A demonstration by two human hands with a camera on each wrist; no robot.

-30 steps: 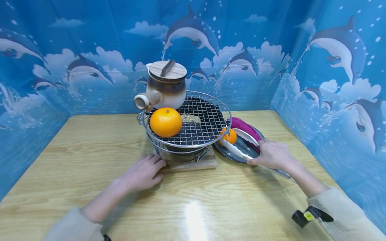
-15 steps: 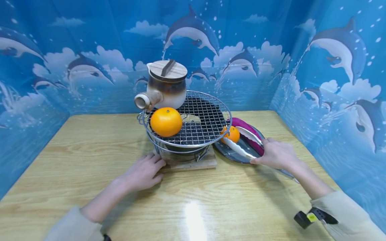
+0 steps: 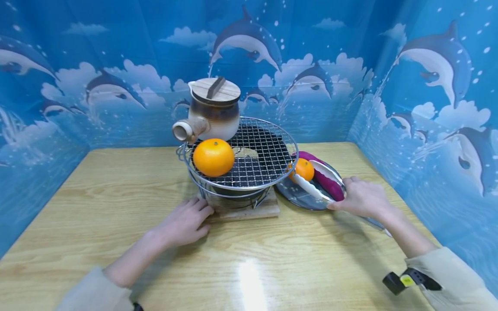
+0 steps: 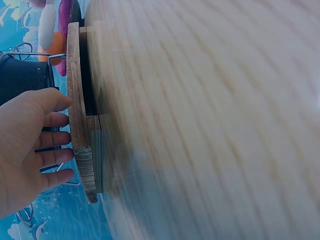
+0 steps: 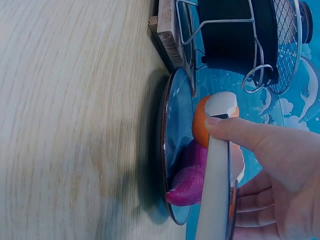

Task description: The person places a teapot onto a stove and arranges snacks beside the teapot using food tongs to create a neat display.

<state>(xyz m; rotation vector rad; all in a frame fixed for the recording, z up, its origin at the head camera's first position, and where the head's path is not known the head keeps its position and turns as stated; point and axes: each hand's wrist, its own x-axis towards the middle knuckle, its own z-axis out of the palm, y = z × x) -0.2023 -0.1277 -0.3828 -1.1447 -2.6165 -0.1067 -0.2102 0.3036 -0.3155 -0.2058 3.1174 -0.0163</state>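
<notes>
Your right hand (image 3: 362, 198) has its grip clamped on the metal tongs (image 3: 311, 188), thumb along one arm and fingers on the other, with their rear end reaching past your hand toward the worktop's right edge. The white tips of the tongs stand on either side of the small orange (image 3: 304, 169), which sits at the stove side of a dark round plate (image 3: 299, 197); you can't tell whether its underside touches the plate. Beside it on the same plate lies a purple sweet potato (image 3: 328, 185), partly behind the tongs. That plate is toward the far right corner of the worktop (image 3: 116, 181). Your left hand (image 3: 190, 222) has its grip apart, fingers relaxed and fingertips touching the left end of the wooden board (image 3: 249, 211) under the stove. On top of the stove, the round wire grill (image 3: 268, 147) carries a larger orange (image 3: 214, 157) near its front left rim, and just behind that a brown-and-cream clay pot (image 3: 215, 114) stands upright, its hollow side handle pointing left and its wooden lid (image 3: 223, 91) on. A blue dolphin-print backdrop (image 3: 155, 26) rises beyond the worktop's far edge.
</notes>
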